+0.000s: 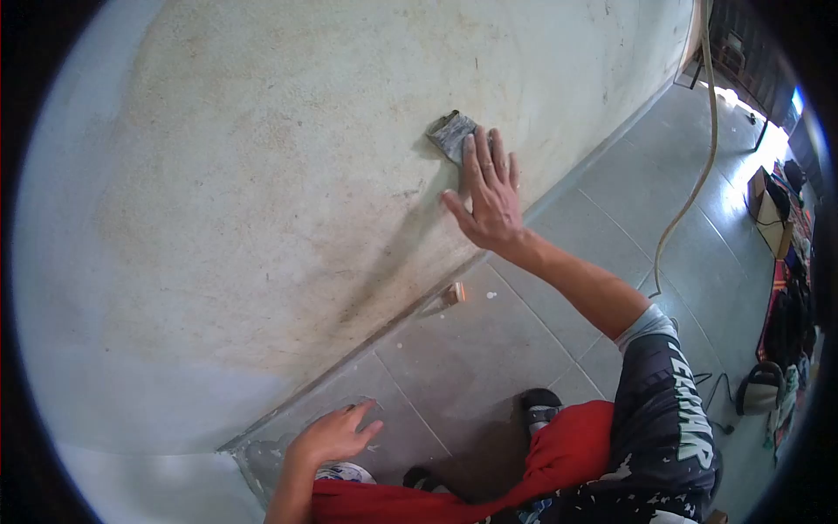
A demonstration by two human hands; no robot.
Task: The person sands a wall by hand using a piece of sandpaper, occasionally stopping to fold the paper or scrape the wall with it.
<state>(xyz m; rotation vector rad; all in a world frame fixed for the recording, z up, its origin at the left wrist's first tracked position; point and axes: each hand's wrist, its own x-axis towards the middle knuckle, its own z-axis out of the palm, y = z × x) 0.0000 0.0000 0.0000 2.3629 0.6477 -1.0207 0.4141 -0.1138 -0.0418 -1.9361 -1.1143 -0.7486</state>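
My right hand [494, 194] lies with its fingers stretched over a folded grey sheet that looks like sandpaper [451, 134], pressing it to the wall [262, 175]. Part of the sheet sticks out beyond the fingertips; the rest is hidden beneath them. The wall is pale, with rough brownish patches. Low at the left, my left hand [339, 434] hangs above the floor near my knee, its fingers apart and nothing in it.
Grey floor tiles [524, 323] meet the wall along a low skirting edge. A small whitish-orange object [457, 293] lies by that edge. At right, a pale hose [698, 179] runs down to the floor. Clothes, a box [770, 217] and a rounded item [759, 389] lie beyond.
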